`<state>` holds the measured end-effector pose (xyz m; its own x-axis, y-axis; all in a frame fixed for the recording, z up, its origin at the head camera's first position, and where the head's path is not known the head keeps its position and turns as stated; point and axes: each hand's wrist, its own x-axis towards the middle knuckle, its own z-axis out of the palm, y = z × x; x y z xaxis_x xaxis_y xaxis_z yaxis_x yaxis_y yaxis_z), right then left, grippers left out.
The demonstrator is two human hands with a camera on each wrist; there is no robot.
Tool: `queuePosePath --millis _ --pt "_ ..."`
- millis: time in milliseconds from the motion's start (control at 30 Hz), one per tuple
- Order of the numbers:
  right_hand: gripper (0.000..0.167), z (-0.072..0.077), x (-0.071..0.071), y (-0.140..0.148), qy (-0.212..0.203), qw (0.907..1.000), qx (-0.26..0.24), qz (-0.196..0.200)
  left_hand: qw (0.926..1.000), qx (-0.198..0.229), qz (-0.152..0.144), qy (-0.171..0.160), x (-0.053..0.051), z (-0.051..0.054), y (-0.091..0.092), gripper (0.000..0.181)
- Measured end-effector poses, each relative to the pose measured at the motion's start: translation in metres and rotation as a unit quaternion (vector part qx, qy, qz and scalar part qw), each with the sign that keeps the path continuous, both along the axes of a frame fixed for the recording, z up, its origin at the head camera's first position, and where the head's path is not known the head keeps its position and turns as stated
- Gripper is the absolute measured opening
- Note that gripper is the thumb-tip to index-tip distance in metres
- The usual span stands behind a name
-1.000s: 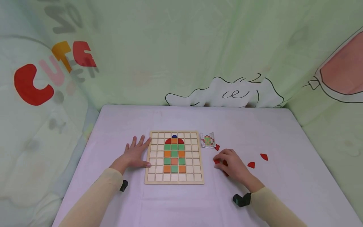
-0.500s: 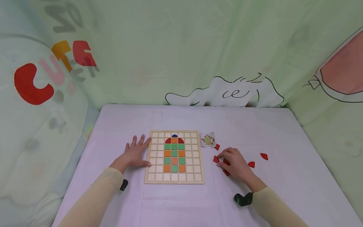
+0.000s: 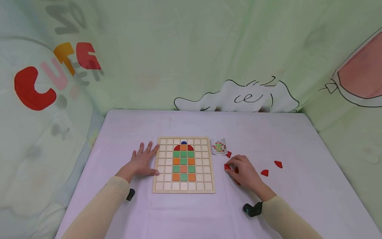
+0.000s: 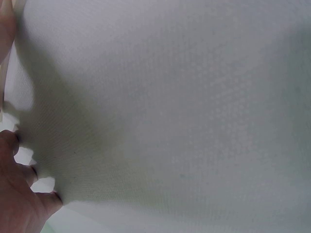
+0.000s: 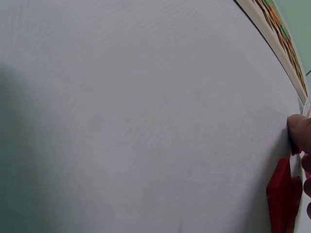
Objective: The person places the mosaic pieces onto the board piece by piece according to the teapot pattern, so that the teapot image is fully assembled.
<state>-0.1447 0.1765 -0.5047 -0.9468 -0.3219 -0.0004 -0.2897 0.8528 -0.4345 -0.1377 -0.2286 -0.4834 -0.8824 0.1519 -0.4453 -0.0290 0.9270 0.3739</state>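
My left hand (image 3: 141,163) lies with fingers spread on the table at the left side of a wooden grid board (image 3: 183,191). Its thumb and index fingertip touch the frame. On the board, green, orange, red and blue pieces form a tower-like figure. To the right, my right hand (image 3: 243,171) pinches a red quarter-circle piece (image 3: 227,167) between thumb and index finger, low at the table. More red pieces lie partly hidden under that hand; one red piece (image 5: 279,194) shows beside the thumb (image 5: 300,131) in the right wrist view.
A small printed pattern card (image 3: 219,147) lies off the board's upper right corner, with a red piece (image 3: 228,154) by its lower edge. Two more red pieces, one nearer (image 3: 265,173) and one farther (image 3: 278,164), lie right of my right hand. A patterned curtain (image 3: 191,59) hangs behind the table.
My right hand shifted slightly right, its fingertips at the red piece's edge, then came back left onto it. The left hand and the board pieces stay as they were.
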Motion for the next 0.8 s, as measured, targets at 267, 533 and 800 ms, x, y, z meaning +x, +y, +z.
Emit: queuePosePath --millis 267,533,800 --pt "0.025 0.006 -0.004 -0.02 0.015 0.9994 -0.028 0.011 1.0 0.002 0.005 -0.002 0.001 0.002 0.001 0.113" --pt "0.025 0.016 -0.016 -0.066 0.023 0.9978 -0.054 0.032 1.0 0.004 0.001 0.0 0.001 0.0 -0.001 0.113" --pt "0.025 0.022 -0.031 -0.103 0.039 0.9979 0.008 0.05 1.0 0.003 0.0 0.001 -0.001 0.0 0.0 0.112"
